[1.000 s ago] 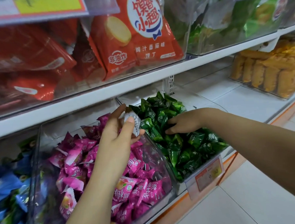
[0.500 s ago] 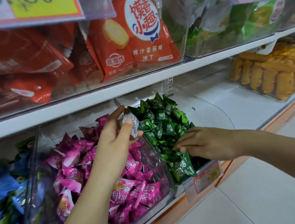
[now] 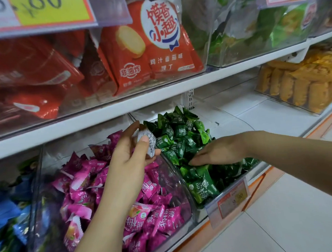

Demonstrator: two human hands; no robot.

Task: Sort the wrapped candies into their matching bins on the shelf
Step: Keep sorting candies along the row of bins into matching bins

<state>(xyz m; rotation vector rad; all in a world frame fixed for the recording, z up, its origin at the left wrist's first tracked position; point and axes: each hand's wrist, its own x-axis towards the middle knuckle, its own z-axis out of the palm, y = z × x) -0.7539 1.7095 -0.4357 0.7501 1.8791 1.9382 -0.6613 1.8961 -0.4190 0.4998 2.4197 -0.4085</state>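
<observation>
Wrapped candies: sorted by colour in clear bins on the lower shelf (image 3: 265, 117), running blue, pink, green from left to right; one white piece is out of the bins, in the left hand.
Blue candies (image 3: 7, 211): in the far-left bin, partly cut off by the frame edge.
Pink candies (image 3: 82, 186): heaped in the pink bin (image 3: 180, 184), which is just beside the blue one.
Left hand (image 3: 128, 156): raised over the pink heap near the bin's right wall, thumb and fingers pinching the white candy (image 3: 149, 142).
White candy: pale wrapper with dark print, held above the wall between the pink and green heaps.
Green candies (image 3: 180, 131): piled in the next bin to the right, highest at the back.
Right hand (image 3: 217, 152): palm down and released, fingers stretched leftward and resting on the green pile, grasping nothing.
Price tag (image 3: 231, 199): red and yellow, fixed to the front of the green bin.
Upper shelf (image 3: 122, 108): holds red snack bags (image 3: 154, 56) at left and centre, and green packs (image 3: 267, 26) to the right.
Yellow snacks (image 3: 302, 83): in a clear bin at far right on the lower shelf, well apart from the green candies.
</observation>
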